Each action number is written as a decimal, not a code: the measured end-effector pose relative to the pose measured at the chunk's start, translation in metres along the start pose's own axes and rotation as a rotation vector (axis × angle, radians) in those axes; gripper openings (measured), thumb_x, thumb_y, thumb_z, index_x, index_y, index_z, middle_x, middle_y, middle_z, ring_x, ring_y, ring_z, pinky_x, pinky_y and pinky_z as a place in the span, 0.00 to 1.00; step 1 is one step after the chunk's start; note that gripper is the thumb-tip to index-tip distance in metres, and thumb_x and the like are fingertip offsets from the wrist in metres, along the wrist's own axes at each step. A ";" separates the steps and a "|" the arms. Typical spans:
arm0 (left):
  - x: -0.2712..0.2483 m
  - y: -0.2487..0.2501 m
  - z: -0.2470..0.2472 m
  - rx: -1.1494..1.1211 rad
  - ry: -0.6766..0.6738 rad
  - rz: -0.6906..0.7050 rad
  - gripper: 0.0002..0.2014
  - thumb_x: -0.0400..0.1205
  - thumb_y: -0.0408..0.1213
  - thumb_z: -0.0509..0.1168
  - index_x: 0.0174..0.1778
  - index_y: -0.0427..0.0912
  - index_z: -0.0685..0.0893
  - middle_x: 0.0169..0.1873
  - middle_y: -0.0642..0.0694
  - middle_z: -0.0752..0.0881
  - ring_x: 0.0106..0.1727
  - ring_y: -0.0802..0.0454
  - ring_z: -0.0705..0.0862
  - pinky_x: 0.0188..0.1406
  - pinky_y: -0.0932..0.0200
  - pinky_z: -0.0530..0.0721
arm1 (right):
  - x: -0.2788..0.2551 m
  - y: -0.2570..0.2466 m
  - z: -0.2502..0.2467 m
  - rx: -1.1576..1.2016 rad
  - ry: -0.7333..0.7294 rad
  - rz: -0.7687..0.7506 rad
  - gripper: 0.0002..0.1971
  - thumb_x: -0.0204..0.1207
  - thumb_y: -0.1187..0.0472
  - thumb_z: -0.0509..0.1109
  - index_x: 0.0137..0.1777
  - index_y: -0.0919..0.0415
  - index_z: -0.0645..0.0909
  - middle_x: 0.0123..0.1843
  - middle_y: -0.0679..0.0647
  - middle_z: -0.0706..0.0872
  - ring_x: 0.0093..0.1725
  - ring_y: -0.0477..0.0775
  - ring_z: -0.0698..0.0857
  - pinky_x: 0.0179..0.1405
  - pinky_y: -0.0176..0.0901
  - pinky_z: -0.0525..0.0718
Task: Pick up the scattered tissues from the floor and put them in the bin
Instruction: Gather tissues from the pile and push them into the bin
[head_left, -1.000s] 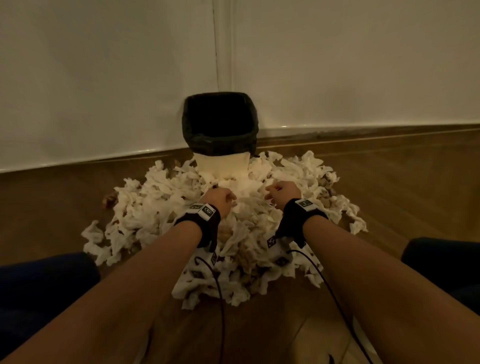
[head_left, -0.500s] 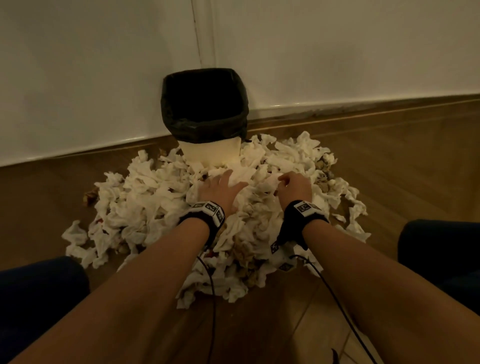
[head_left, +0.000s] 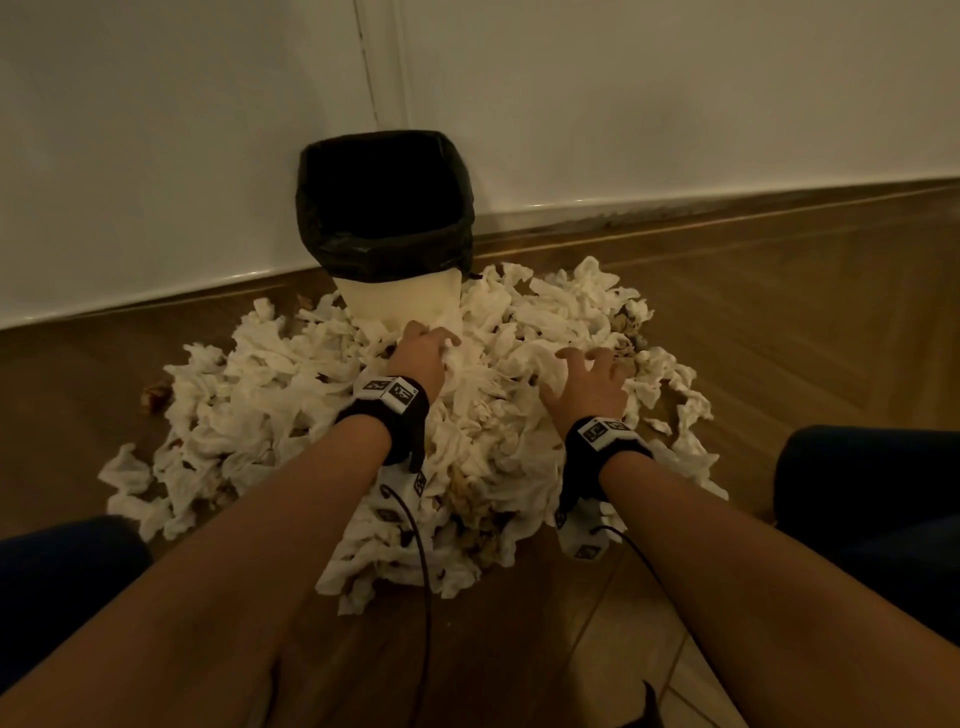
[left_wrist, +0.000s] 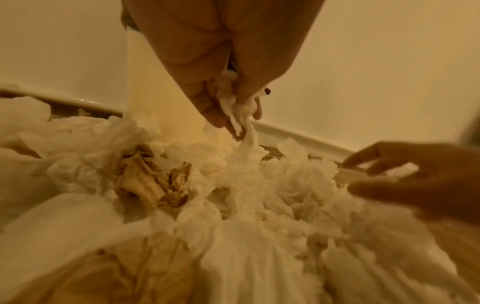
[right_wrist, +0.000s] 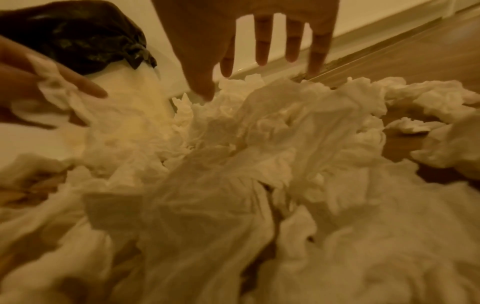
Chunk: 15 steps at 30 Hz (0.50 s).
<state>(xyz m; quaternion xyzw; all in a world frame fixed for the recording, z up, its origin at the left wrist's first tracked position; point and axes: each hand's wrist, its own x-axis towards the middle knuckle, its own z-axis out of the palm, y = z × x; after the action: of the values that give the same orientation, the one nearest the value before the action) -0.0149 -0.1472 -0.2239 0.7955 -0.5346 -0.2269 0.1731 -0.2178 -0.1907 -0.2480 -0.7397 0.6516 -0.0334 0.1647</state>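
Note:
A big heap of crumpled white tissues (head_left: 291, 395) lies on the wooden floor in front of the bin (head_left: 400, 301), a white bin with a black liner that stands against the wall. My left hand (head_left: 436, 343) is at the foot of the bin. In the left wrist view its fingers (left_wrist: 207, 111) pinch a white tissue (left_wrist: 246, 144) that still trails down into the heap. My right hand (head_left: 592, 364) hovers over the right side of the heap. Its fingers (right_wrist: 262, 51) are spread and straight, just above the tissues (right_wrist: 259, 133), and hold nothing.
The white wall and skirting board (head_left: 675, 208) run right behind the bin. Bare wooden floor (head_left: 805, 322) lies to the right and left of the heap. Some brownish crumpled bits (left_wrist: 145, 181) are mixed in. My dark-clothed knees (head_left: 872, 499) flank the heap.
My left hand went from lying flat on the heap to pinching a tissue nearer the bin. My right hand moved right and its curled fingers spread out.

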 end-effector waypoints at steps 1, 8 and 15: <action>-0.001 0.000 -0.002 -0.036 0.032 -0.022 0.18 0.82 0.21 0.53 0.61 0.41 0.80 0.65 0.36 0.70 0.54 0.38 0.79 0.53 0.56 0.76 | -0.002 0.001 0.000 -0.036 -0.053 0.020 0.26 0.73 0.42 0.69 0.69 0.42 0.67 0.75 0.56 0.58 0.74 0.67 0.60 0.59 0.61 0.79; -0.009 -0.004 -0.014 -0.171 0.095 -0.077 0.14 0.84 0.25 0.51 0.58 0.37 0.80 0.64 0.36 0.77 0.59 0.40 0.78 0.53 0.58 0.73 | -0.004 0.009 0.004 0.046 -0.139 0.039 0.11 0.80 0.64 0.62 0.59 0.61 0.81 0.68 0.63 0.70 0.61 0.66 0.76 0.57 0.51 0.79; -0.016 -0.005 -0.035 -0.524 0.188 -0.184 0.16 0.82 0.26 0.55 0.64 0.42 0.75 0.50 0.33 0.83 0.51 0.37 0.82 0.49 0.49 0.83 | 0.009 0.005 -0.027 0.776 -0.029 0.249 0.11 0.79 0.68 0.65 0.54 0.59 0.87 0.61 0.62 0.85 0.60 0.64 0.82 0.62 0.55 0.82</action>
<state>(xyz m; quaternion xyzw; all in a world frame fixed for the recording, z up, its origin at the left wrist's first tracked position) 0.0029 -0.1289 -0.1946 0.7861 -0.3652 -0.2975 0.4001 -0.2284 -0.2051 -0.2252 -0.5385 0.6727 -0.2461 0.4437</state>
